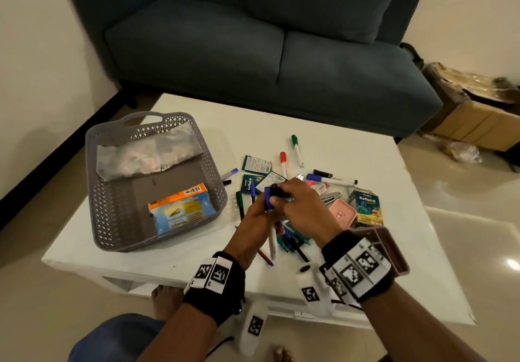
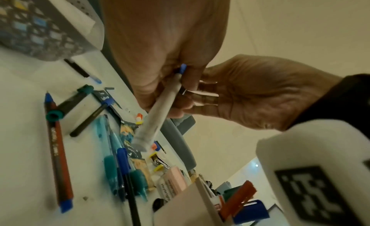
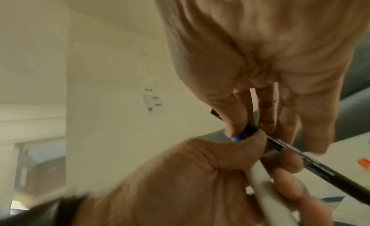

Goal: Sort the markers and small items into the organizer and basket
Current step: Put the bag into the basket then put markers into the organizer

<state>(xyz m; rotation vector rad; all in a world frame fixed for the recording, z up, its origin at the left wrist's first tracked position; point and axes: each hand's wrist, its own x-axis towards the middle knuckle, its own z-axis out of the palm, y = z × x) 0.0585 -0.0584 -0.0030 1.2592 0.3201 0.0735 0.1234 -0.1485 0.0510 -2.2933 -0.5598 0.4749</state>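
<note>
Hands [image 1: 277, 206] grip markers [image 1: 270, 221] — basket [image 1: 112, 235] holds box [image 1: 183, 209], bag [image 1: 146, 157].

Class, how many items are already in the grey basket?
2: a clear bag at the far end, an orange-and-blue box in the near corner. Smaller items could hide beneath them.

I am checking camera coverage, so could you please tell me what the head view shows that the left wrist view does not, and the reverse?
Only the head view shows the grey basket's inside, with a clear bag and an orange box, and the green marker and red marker lying farther out on the table.

Only the left wrist view shows the organizer's inside, with a red clip.

Both show the left hand gripping the white marker, with the right hand at its blue cap.
</note>
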